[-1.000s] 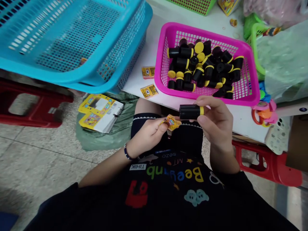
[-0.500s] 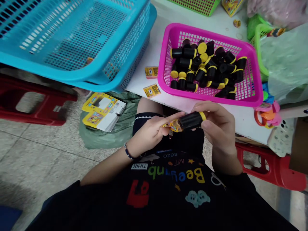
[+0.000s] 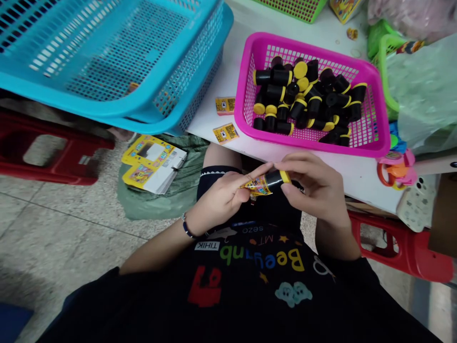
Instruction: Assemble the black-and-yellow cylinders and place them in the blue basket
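Note:
Over my lap, my left hand [image 3: 228,195] grips a yellow printed sleeve [image 3: 260,186] between thumb and fingers. A black tube with a yellow cap [image 3: 276,181] sits partly inside that sleeve, its capped end sticking out to the right. Fingers of my right hand [image 3: 309,183] close round the capped end. Just beyond my hands stands a pink basket [image 3: 314,143] holding several similar black tubes with yellow caps [image 3: 299,109].
Two stacks of yellow printed pieces [image 3: 225,133] lie left of the pink basket. A blue basket [image 3: 200,90] stands at the left. Printed cards [image 3: 153,164] rest on a green bag below. Scissors [image 3: 392,174] and a phone [image 3: 416,205] are at the table's right edge.
The black tube has moved left, deeper into the yellow sleeve, so less of it shows. My right hand has shifted left with it; my left hand has hardly moved.

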`<state>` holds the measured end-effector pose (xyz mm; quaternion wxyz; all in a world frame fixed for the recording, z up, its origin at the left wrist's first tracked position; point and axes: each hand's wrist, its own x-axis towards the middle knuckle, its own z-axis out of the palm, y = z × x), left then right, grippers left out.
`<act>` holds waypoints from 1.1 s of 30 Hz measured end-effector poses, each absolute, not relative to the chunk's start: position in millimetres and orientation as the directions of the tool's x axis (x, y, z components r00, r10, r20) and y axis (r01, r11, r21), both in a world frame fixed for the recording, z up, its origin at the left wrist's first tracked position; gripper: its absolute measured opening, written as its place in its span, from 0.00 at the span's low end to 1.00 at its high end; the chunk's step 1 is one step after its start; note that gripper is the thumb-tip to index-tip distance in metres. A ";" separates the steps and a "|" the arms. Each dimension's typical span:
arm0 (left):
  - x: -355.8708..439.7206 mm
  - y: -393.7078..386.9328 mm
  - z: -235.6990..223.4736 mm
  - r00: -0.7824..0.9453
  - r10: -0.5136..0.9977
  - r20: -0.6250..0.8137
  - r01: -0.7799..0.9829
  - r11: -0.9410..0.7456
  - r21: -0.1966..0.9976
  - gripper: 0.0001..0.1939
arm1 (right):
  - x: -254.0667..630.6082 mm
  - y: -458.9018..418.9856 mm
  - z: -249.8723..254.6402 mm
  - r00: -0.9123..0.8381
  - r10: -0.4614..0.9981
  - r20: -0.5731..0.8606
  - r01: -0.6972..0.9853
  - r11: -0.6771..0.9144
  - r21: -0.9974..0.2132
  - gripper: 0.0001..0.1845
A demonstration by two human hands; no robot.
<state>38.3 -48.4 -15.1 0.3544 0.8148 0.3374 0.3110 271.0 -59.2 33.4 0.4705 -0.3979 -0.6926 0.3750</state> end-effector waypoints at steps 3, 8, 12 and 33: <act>39.8 -47.8 -15.8 0.562 0.798 0.217 0.259 -0.419 0.871 0.43 | 270.9 -58.7 30.6 -0.307 0.881 0.359 0.246 0.438 -0.865 0.22; 40.1 -51.0 -10.1 0.602 0.797 -0.049 -0.116 0.148 0.982 0.34 | 270.9 -58.2 25.4 -0.375 0.856 0.356 0.257 0.465 -0.847 0.28; 41.2 -50.2 -7.2 0.635 0.757 -0.154 -0.269 0.403 0.875 0.31 | 269.1 -59.4 22.2 -0.409 0.830 0.379 0.290 0.512 -0.809 0.25; 48.8 -68.5 -17.6 0.375 0.855 0.357 0.292 -0.475 0.830 0.41 | 257.7 -55.9 24.1 -0.208 0.966 0.157 0.387 0.228 -0.893 0.15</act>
